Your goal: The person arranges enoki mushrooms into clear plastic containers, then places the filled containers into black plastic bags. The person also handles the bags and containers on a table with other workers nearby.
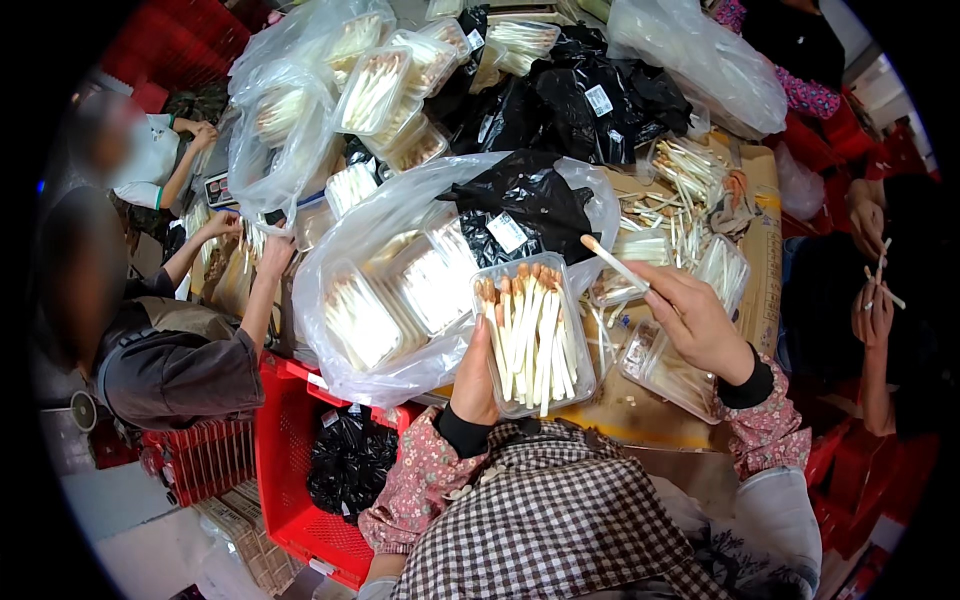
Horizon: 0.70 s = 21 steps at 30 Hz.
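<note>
My left hand (475, 375) grips the left side of a clear plastic tray (589, 379), tilted toward me. White long-stemmed mushrooms (529, 337) with small brown caps fill it, caps at the far end. Between the thumb and fingers of my right hand (694, 319) is a single mushroom (615, 261), its cap pointing up and left, above the tray's right side. Behind the tray, an open clear plastic bag (330, 300) contains stacks of filled trays (360, 315). A black plastic bag (525, 202) with a white label lies across its far side.
Loose mushrooms (675, 214) and more trays (671, 367) lie on the cardboard (766, 262) to the right. Black bags (559, 105) and stacked trays (375, 90) are at the back. A red crate (281, 465) stands below left. Co-workers' hands (277, 255) work at the left; another person's hands (870, 315) hold mushrooms at the right.
</note>
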Tool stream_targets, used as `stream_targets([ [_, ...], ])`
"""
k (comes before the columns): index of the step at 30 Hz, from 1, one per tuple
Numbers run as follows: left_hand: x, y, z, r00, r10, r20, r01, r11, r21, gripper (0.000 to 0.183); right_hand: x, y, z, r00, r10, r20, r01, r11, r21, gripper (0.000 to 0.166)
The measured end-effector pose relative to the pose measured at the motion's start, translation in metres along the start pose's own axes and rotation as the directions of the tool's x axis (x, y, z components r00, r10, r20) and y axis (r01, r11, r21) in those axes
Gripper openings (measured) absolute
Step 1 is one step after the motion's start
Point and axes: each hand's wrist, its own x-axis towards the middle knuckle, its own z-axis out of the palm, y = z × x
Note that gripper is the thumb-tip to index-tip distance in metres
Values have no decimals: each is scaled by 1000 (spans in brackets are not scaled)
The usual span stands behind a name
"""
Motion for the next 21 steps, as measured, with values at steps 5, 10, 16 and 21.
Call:
stream_targets([
  [5,-15,-1,2,998,64,-5,-64,998,2,52,-9,-48,36,969,-216,-119,210,976,-62,36],
  [10,-24,-10,-2,991,133,-33,-133,991,-27,45,-7,-72,79,981,-191,24,190,981,33,42],
  [16,-28,-5,-6,989,150,10,-149,989,-18,52,-29,-77,70,937,-349,12,349,937,-5,40],
  [21,-27,-1,1,989,141,34,-141,990,6,49,-33,-55,88,893,-450,-9,448,892,-60,26],
])
